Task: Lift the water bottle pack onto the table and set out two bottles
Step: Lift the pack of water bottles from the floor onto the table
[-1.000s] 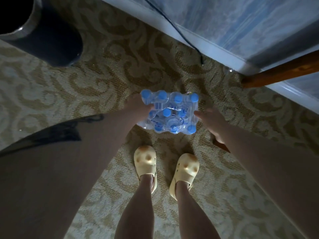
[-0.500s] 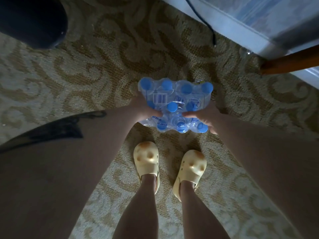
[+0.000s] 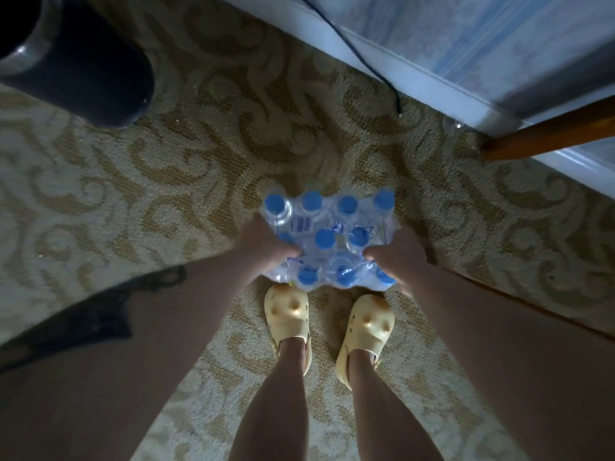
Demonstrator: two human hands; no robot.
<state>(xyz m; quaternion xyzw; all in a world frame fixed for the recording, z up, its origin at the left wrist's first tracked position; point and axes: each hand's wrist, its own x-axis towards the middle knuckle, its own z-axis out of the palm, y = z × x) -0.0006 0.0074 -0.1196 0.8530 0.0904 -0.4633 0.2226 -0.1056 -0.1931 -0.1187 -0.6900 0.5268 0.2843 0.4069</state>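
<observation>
Blue-capped bottles in the shrink-wrapped water bottle pack (image 3: pixel 327 237) now sit nearer the yellow clogs (image 3: pixel 287 312) than a moment ago, its near edge overlapping their toes. Both hands have closed in: left hand (image 3: pixel 266 246) curled onto the pack's left side, right hand (image 3: pixel 397 257) clenching the wrap at its right. Left to right, a dark bin (image 3: pixel 83 61) stands on the patterned carpet (image 3: pixel 100 194), then a black cable (image 3: pixel 359 51), white baseboard (image 3: pixel 432 81) and a wooden leg (image 3: pixel 549 134)

The water bottle pack (image 3: pixel 327 237) is wrapped in clear, glossy, crinkled plastic film over blue plastic caps, resting on a rough woven patterned carpet (image 3: pixel 233 144), with smooth matt rubbery clogs (image 3: pixel 286 314) near it and a polished wooden leg (image 3: pixel 549 134) far right
</observation>
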